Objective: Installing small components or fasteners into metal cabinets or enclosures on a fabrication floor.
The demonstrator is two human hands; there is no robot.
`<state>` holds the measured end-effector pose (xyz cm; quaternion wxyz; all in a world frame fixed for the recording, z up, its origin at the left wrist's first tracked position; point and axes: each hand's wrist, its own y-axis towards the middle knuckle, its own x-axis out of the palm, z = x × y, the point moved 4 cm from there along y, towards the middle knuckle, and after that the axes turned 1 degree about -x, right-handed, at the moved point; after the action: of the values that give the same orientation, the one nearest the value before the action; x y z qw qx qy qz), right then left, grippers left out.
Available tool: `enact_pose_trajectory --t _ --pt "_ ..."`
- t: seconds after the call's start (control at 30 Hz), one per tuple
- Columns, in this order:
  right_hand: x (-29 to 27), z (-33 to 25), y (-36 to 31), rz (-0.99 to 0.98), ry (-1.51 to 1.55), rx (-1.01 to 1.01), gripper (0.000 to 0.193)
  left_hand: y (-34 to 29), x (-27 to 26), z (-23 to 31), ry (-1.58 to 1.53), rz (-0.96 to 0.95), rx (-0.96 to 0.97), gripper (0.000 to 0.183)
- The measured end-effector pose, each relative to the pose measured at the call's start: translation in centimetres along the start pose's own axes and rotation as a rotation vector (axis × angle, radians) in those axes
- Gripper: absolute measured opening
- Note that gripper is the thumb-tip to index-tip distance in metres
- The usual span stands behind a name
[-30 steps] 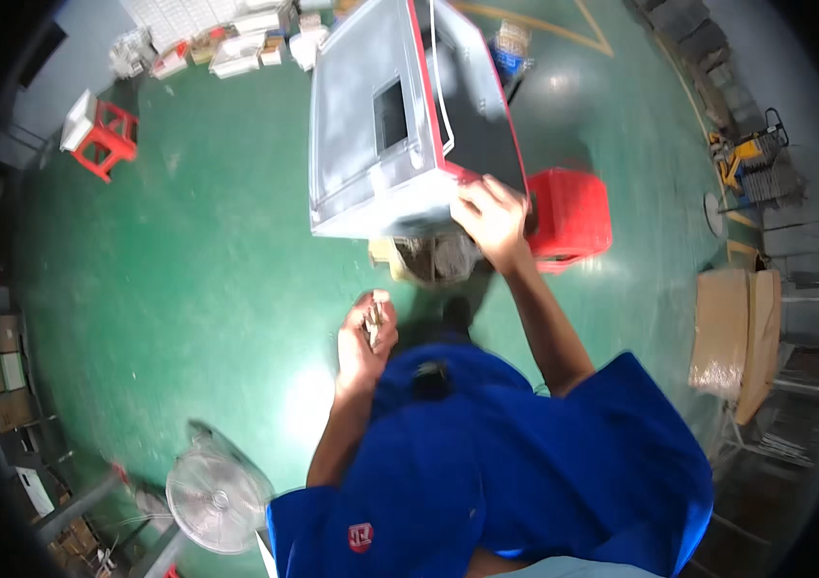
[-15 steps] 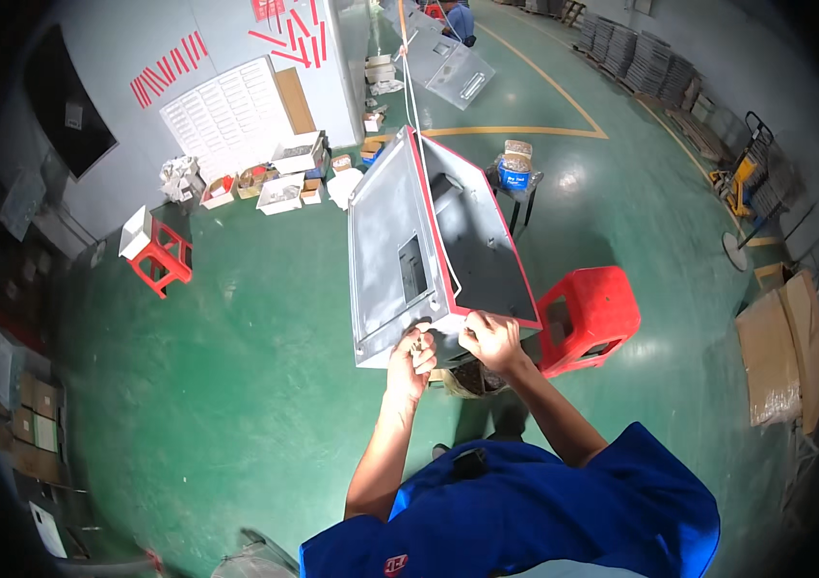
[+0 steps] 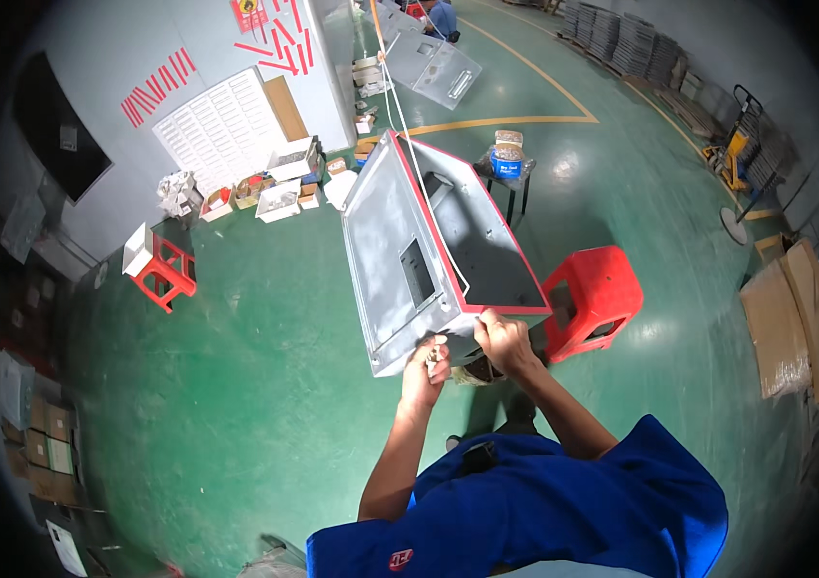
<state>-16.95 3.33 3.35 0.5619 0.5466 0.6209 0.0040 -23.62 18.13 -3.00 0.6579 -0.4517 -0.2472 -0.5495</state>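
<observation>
A grey metal cabinet shell (image 3: 385, 250) with a red edging strip (image 3: 515, 252) along its open rim lies tilted before me. A rectangular cutout (image 3: 418, 274) shows in its left face. My left hand (image 3: 426, 370) is closed at the near end, fingers bent together; what they pinch is too small to make out. Beside it my right hand (image 3: 503, 340) is closed against the near end, just under the red-edged corner; its fingertips hide whatever they grip. A white cord (image 3: 424, 197) hangs down across the cabinet's rim.
At the cabinet's right stands a red plastic stool (image 3: 605, 294). Beyond, a small dark stand (image 3: 515, 183) carries a blue-labelled tub (image 3: 507, 162). Another red stool (image 3: 167, 275) is at left, and parts bins (image 3: 279, 200) line the wall. Cardboard (image 3: 783, 323) leans at far right.
The cabinet's near end and both hands have shifted a little rightward and the left hand slightly lower in view. The background has shifted too. Both hands stay closed at the near end.
</observation>
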Motion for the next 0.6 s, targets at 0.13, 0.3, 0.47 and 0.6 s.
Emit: enact_pose_trajectory --t 0.13,0.3,0.47,0.6 --pt "-1.2 0.0 -0.1 0.03 0.074 0.069 0.017 -0.5 -0.6 -1.5 -0.016 -0.006 -0.105 0.02" --pt "-5.9 -1.3 0.7 -0.1 0.144 0.239 0.022 -1.8 0.1 -2.2 -0.01 0.021 -0.184 0.022" --pt "-7.7 -3.7 0.5 -0.184 0.36 0.111 0.016 -4.7 4.7 -2.5 0.321 -0.047 -0.219 0.038" --pt "-8.5 -4.6 -0.6 -0.449 0.509 0.077 0.016 -7.1 6.6 -3.7 0.333 -0.043 -0.259 0.036"
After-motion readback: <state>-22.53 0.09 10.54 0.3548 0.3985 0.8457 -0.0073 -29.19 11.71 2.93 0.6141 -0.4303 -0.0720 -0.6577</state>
